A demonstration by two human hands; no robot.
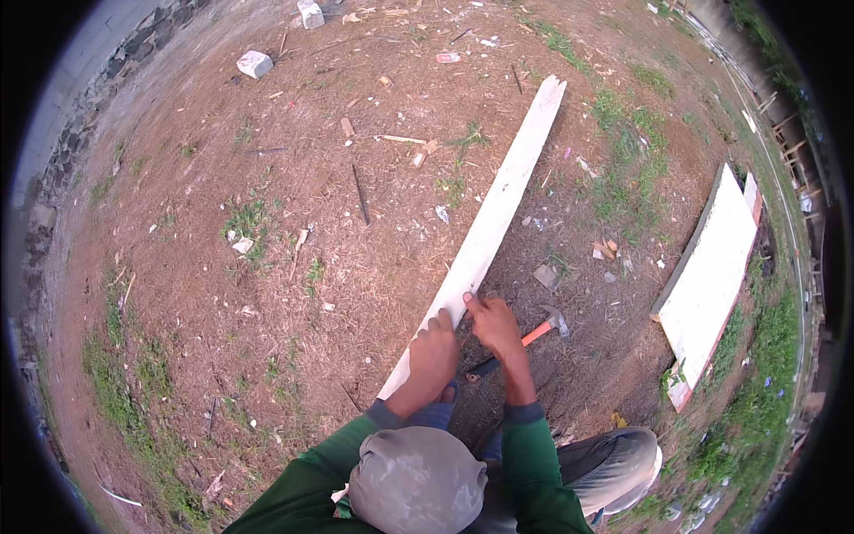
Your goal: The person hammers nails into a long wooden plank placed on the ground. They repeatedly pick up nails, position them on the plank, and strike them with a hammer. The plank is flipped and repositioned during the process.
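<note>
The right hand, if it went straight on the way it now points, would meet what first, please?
The long white board, most likely: the right hand points forward-left over its edge and seems to touch it, though depth is unclear.

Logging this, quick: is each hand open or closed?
Left hand: on the long, narrow, pale wooden board; grip unclear.
Right hand: touching the same board; grip unclear.

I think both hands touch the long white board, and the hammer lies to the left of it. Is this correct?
Not quite: the head view shows the hammer to the right of the board. The left hand and right hand do touch the board.
</note>
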